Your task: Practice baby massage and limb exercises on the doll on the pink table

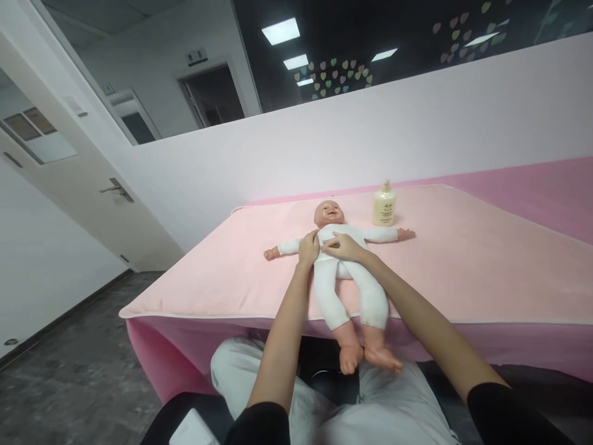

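Note:
A baby doll in a white suit lies on its back with its arms spread, its head towards the wall and its bare feet over the table's near edge. My left hand is closed against the side of its torso, just below the outstretched arm; the fingertips are partly hidden. On the front of the torso rests my right hand, its fingers bent and a little apart. Beyond the doll's other arm stands a pale yellow pump bottle, upright and apart from both hands.
A pink padded mat covers the table, with a pink cloth hanging below its edge. Behind rises a white wall with a dark window above. At left is a door with a handle. My legs are under the table.

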